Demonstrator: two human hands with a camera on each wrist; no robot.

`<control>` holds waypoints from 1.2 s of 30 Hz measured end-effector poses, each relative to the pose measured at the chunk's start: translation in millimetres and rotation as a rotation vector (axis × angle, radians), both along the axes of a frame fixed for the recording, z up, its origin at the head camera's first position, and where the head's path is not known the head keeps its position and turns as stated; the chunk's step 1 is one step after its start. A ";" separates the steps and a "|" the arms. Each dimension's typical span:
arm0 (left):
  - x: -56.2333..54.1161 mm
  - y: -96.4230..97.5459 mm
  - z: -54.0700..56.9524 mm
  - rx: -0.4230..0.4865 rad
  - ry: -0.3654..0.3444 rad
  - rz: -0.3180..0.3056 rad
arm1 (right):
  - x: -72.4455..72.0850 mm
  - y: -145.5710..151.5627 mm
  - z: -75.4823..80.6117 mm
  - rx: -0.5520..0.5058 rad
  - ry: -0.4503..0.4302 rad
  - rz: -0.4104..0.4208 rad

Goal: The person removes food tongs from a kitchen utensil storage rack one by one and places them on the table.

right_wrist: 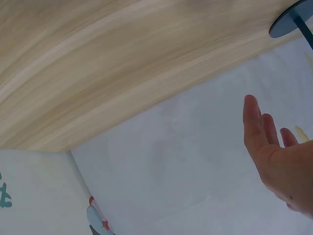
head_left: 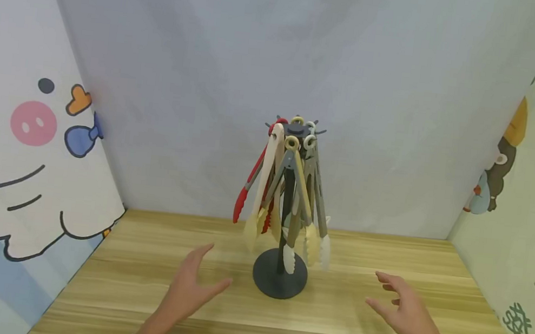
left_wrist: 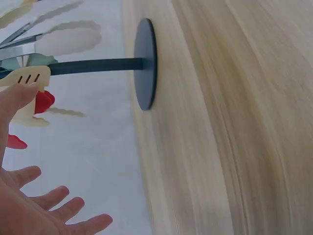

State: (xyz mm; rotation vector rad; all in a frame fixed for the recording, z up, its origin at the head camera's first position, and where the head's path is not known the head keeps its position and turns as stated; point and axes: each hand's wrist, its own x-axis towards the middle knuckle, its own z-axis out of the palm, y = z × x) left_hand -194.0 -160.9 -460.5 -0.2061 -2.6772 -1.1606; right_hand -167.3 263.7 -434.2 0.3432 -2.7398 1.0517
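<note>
Two bare hands are poised on either side of one dark tong stand (head_left: 268, 277), which stands upright near the middle of the wood-grain table (head_left: 137, 289). The left hand (head_left: 188, 289) lies nearer to the stand, thumb and fingers spread well apart; the right hand (head_left: 404, 312) is farther off, its thumb likewise apart from its lightly bent fingers. Neither hand holds anything, and in the head view both are clear of the hanging utensils; the overlap of the left thumb with a slotted cream head in the left wrist view appears to be one of sight line only. Judged from this posture, the step in hand is a two-sided approach, with no grasp made. A next move on the stand would call for bringing the hands inward and choosing one pair by its top ring, without snagging its neighbours. Count: hands, two; stand, one, with one post and one round base; hanging tongs, at least six judging by the rings, including one red pair (head_left: 240, 203), one beige pair (head_left: 266, 175), a front yellow pair (head_left: 311, 245) and a front white-tipped pair (head_left: 324, 252), with one further yellow ring and one further white ring behind. Overlap prevents an exact total.
</note>
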 end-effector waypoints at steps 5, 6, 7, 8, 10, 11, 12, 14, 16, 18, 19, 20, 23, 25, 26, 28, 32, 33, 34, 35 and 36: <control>-1.7 4.6 10.4 0.143 -0.067 -0.010 | 0.4 -1.2 7.6 -0.115 0.018 -0.097; -1.9 5.3 12.7 0.162 -0.065 -0.012 | 0.7 -1.0 8.9 -0.123 0.030 -0.113; -2.1 5.7 15.0 0.177 -0.065 -0.014 | 1.0 -0.8 10.2 -0.128 0.044 -0.127; -2.4 6.3 17.2 0.194 -0.064 -0.016 | 1.1 -0.1 10.9 -0.136 0.058 -0.138; -3.8 7.4 21.3 0.215 -0.047 -0.024 | 1.5 0.9 12.9 -0.141 0.098 -0.154; -4.6 8.0 23.7 0.224 -0.038 -0.028 | 1.4 1.7 13.5 -0.138 0.119 -0.158; -5.6 8.6 26.0 0.226 -0.028 -0.031 | 1.3 2.2 14.1 -0.142 0.142 -0.158; -8.1 9.6 31.1 0.237 -0.013 -0.036 | 0.6 2.6 15.4 -0.153 0.181 -0.151; -10.2 10.1 36.6 0.248 0.002 -0.041 | 0.3 2.3 16.8 -0.152 0.203 -0.145; -11.6 10.5 42.4 0.257 0.012 -0.046 | -0.3 1.4 17.8 -0.149 0.215 -0.135; -12.3 10.6 44.9 0.266 0.014 -0.050 | -0.4 0.9 18.3 -0.148 0.219 -0.131; -12.9 10.9 47.4 0.269 0.021 -0.055 | -0.5 0.2 18.9 -0.146 0.223 -0.129; -15.6 12.7 54.4 0.281 0.035 -0.077 | -0.6 -1.9 21.6 -0.144 0.238 -0.125; -17.8 14.5 58.7 0.291 0.039 -0.090 | -0.2 -3.5 24.0 -0.144 0.254 -0.126; -18.9 15.5 60.9 0.299 0.043 -0.098 | -0.2 -4.3 25.3 -0.146 0.262 -0.125; -20.7 17.1 65.2 0.314 0.053 -0.111 | -0.3 -6.1 28.1 -0.149 0.278 -0.120; -22.4 17.7 73.8 0.331 0.073 -0.120 | -1.6 -10.3 33.4 -0.150 0.296 -0.110; -22.7 17.5 75.9 0.332 0.079 -0.121 | -1.9 -11.5 34.8 -0.148 0.298 -0.109; -22.9 17.3 78.2 0.333 0.083 -0.123 | -2.2 -12.5 36.2 -0.149 0.299 -0.107; -23.1 17.1 80.5 0.333 0.086 -0.125 | -2.3 -13.5 37.7 -0.152 0.299 -0.105; -23.2 17.1 83.1 0.332 0.087 -0.127 | -2.3 -14.4 39.3 -0.153 0.300 -0.103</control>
